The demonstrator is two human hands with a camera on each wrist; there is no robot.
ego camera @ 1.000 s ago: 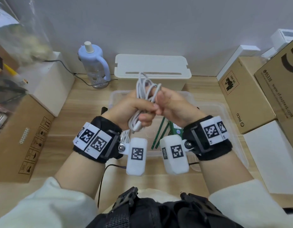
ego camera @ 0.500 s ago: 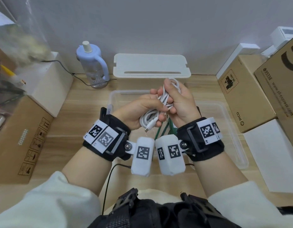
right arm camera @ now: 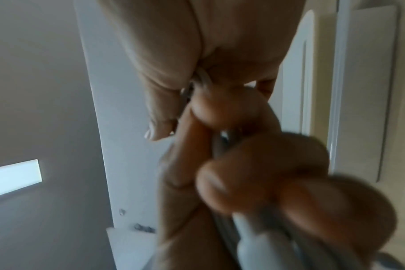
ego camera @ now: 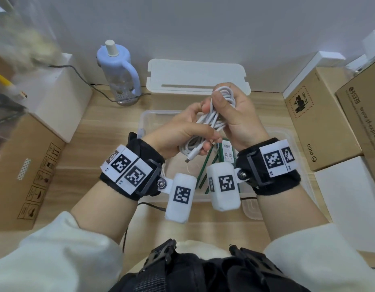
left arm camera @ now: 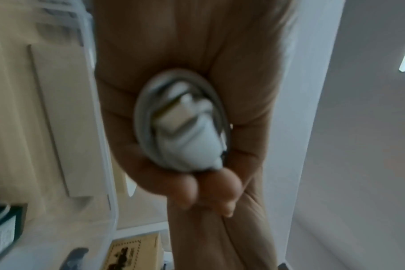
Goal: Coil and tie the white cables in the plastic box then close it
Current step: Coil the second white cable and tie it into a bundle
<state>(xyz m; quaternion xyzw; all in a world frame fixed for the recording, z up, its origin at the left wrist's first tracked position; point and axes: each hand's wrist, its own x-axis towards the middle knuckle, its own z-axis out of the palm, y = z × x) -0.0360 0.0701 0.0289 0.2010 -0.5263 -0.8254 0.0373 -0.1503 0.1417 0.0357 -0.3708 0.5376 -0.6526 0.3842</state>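
White cable (ego camera: 211, 121), coiled into a bundle, held in the air over the clear plastic box (ego camera: 146, 121) on the wooden surface (ego camera: 87, 127). Right hand (ego camera: 237, 114) gripping the upper loops, fingers curled round them; left hand (ego camera: 182, 131) pinching the lower loops, USB-C plug (ego camera: 192, 154) hanging free beneath. Probably coiling nearly done, tying not yet. Next move likely calls for wrapping the free end round the bundle without loosening the loops. White lid (ego camera: 197, 76) lying behind the box. Readable on the cardboard boxes (ego camera: 321, 127) at right: "PICO", "95338", part of "express".
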